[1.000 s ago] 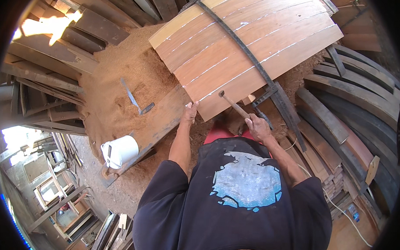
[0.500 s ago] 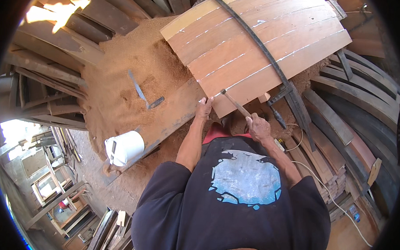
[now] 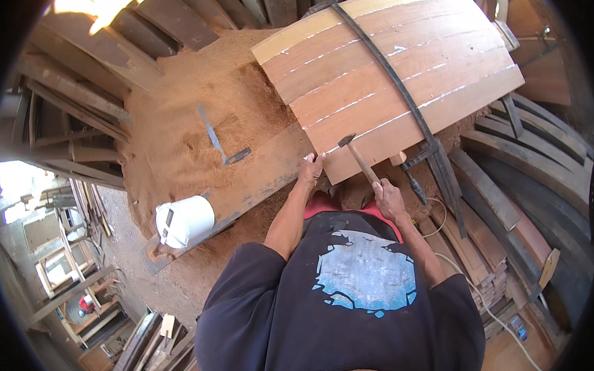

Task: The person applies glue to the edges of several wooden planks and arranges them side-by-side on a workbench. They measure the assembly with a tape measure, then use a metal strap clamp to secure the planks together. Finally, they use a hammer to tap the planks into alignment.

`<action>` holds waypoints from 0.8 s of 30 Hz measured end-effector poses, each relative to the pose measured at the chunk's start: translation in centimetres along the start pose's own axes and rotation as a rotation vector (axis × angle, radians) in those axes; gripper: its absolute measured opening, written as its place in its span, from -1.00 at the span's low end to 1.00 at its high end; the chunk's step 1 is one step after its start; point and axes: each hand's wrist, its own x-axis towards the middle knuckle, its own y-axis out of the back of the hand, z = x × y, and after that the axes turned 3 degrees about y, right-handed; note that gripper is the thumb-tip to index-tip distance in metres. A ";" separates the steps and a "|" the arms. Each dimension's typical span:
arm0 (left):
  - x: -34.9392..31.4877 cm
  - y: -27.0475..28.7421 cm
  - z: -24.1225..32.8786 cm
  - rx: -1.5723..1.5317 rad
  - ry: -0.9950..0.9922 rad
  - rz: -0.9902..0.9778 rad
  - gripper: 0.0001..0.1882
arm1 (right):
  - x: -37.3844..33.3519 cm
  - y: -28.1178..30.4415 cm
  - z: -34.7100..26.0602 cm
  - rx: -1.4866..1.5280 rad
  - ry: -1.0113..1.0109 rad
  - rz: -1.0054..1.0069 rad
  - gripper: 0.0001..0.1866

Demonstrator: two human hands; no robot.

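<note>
A slightly curved panel of several wooden planks (image 3: pixel 352 109) lies in front of me, with white glue along its seams. A long black bar clamp (image 3: pixel 393 81) runs across it. My right hand (image 3: pixel 389 198) is closed round the wooden handle of a hammer (image 3: pixel 362 160). The hammer's dark head appears over the panel's nearest plank; whether it touches the wood I cannot tell. My left hand (image 3: pixel 310 169) is at the panel's left end, beside the nearest seam, its fingers pinched together. A small white spot shows at those fingertips, too small to identify.
Left of the panel, a metal square (image 3: pixel 213 140) lies on sawdust (image 3: pixel 175 109). A white bucket (image 3: pixel 190 220) stands on a board near my left elbow. Curved timbers (image 3: pixel 513 167) are stacked on the right, and a pale cable (image 3: pixel 486 306) trails beside them.
The view has shifted, so the panel sits slightly farther right and lower. The hammer head has tilted a little, away from my left hand. Both hands keep their holds.
</note>
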 end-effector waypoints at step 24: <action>4.9 1.3 -1.2 -0.528 -0.023 -0.128 -0.27 | 7.3 -0.4 -5.4 0.648 -0.087 0.060 -0.69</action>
